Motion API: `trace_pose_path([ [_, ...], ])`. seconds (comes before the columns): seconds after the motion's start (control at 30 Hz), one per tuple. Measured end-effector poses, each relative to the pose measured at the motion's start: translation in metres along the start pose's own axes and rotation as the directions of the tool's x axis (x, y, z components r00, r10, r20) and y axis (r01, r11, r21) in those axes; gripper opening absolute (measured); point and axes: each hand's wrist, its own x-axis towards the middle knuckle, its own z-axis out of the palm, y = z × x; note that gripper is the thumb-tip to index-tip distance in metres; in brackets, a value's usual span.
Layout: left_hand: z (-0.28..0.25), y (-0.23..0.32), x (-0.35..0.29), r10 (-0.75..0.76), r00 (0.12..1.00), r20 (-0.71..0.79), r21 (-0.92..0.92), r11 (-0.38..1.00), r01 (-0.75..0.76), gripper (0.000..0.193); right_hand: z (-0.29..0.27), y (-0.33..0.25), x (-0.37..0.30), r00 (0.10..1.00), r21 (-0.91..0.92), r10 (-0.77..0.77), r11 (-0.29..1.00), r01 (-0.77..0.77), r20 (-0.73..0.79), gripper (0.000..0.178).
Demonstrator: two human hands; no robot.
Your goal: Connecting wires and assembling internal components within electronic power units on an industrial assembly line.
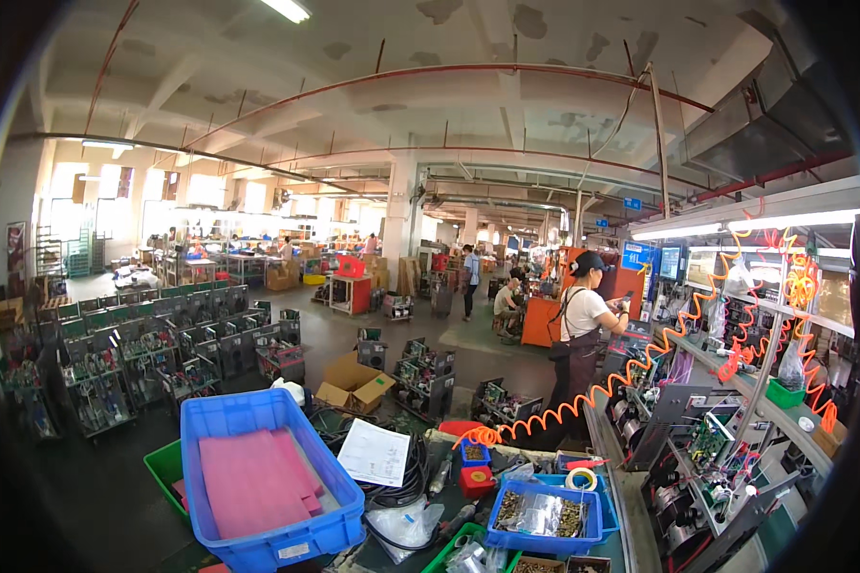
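Observation:
Neither of my hands shows in the head view. Closest in front is a blue plastic crate with pink foam sheets lying in it. To its right, a printed paper sheet rests on coiled black cables, and a clear plastic bag lies just below. Farther right stands a blue bin of small brass-coloured parts, with a clear bag on top of them. A roll of tape sits behind that bin. An orange coiled air hose stretches across above the bench.
A co-worker in a dark cap and apron stands beyond the bench, holding a phone-like object. Open machine chassis line the right-hand conveyor. More chassis units fill the floor at left. An open cardboard box sits behind the crate.

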Motion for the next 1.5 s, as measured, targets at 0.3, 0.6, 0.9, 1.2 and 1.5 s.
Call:
trace_pose_path([
  [0.3,0.007,0.005,0.009,-0.054,0.999,0.006,0.112,0.992,0.053,0.036,0.034,0.101,-0.021,0.988,-0.055,0.133,0.990,-0.129,0.075,0.029],
  [0.6,-0.008,0.022,0.004,-0.029,0.998,0.050,0.079,0.997,0.026,0.043,0.092,0.177,-0.099,0.988,-0.238,-0.145,0.962,0.129,-0.048,0.026],
  [0.9,-0.015,0.078,0.030,-0.033,0.893,0.450,0.087,0.996,-0.007,0.047,0.104,0.121,-0.243,0.594,0.363,0.802,0.572,-0.735,-0.061,0.053],
  [1.2,0.052,0.103,0.086,0.349,0.727,0.591,0.087,0.868,-0.488,0.043,0.122,0.097,-0.443,0.074,0.912,0.923,0.384,-0.147,-0.377,0.030],
  [1.5,0.130,0.314,0.115,0.434,0.520,0.736,-0.468,0.881,-0.072,0.054,-0.050,0.101,-0.477,-0.153,0.724,0.797,0.597,0.345,-0.584,0.045],
])
